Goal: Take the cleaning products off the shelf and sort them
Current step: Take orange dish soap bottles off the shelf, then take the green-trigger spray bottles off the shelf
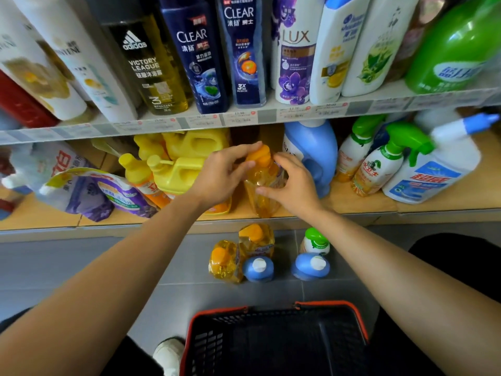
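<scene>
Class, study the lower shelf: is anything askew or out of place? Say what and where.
Yes: at the left end of the lower shelf, the purple refill pouch and the white pouch beside it lie slumped over, while neighbouring yellow jugs stand upright.

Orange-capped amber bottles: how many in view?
3. Held bottle on the lower shelf, gripped by left hand and right hand; two floor bottles beside the blue bottles. Others may be hidden.
</scene>
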`<action>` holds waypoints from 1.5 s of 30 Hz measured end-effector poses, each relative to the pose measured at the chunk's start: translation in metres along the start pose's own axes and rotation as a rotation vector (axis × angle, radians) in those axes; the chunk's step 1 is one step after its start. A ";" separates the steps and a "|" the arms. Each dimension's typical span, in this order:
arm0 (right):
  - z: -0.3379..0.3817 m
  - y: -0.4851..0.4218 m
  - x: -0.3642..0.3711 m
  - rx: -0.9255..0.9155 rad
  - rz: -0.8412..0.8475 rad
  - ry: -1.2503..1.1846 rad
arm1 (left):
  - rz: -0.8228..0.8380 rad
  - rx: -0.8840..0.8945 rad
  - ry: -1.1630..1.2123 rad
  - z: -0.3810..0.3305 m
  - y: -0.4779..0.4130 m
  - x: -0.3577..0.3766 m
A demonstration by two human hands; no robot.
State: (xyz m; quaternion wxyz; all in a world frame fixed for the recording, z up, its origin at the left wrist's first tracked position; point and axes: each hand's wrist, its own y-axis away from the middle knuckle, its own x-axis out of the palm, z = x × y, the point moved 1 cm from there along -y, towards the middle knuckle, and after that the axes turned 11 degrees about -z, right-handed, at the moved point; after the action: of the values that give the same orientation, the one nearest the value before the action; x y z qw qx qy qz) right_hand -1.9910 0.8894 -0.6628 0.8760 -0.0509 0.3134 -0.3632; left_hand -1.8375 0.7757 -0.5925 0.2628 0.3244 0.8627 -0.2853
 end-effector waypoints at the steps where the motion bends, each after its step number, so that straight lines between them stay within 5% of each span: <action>1: 0.000 0.001 0.001 0.003 -0.008 0.000 | 0.000 0.004 0.000 0.001 0.001 0.000; 6: -0.002 0.002 0.001 0.021 -0.014 -0.006 | -0.043 -0.067 0.137 -0.002 0.005 0.010; 13: -0.011 0.008 -0.009 0.281 0.144 -0.299 | -0.180 -0.174 0.016 0.008 0.037 0.024; 23: -0.058 0.013 -0.108 0.473 -0.730 0.071 | -0.342 -0.380 -0.111 0.013 0.040 0.087; 28: -0.073 0.007 -0.146 0.650 -0.905 -0.062 | -0.439 -0.419 -0.118 0.012 0.019 0.111; 36: -0.080 -0.004 -0.167 0.597 -0.726 -0.088 | -0.496 -0.543 -0.030 0.019 -0.018 0.121; 40: -0.081 -0.002 -0.159 0.650 -0.543 -0.140 | -0.335 -0.652 0.082 0.025 0.002 0.117; 45: -0.065 0.007 -0.162 0.621 -0.485 -0.229 | -0.081 -0.571 0.107 0.010 0.038 0.103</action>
State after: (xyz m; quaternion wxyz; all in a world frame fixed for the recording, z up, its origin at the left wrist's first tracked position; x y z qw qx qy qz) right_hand -2.1126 1.0118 -0.6334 0.7678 0.1034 0.0682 -0.6287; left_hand -1.8750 0.8353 -0.6772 0.2862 0.2170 0.9330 -0.0236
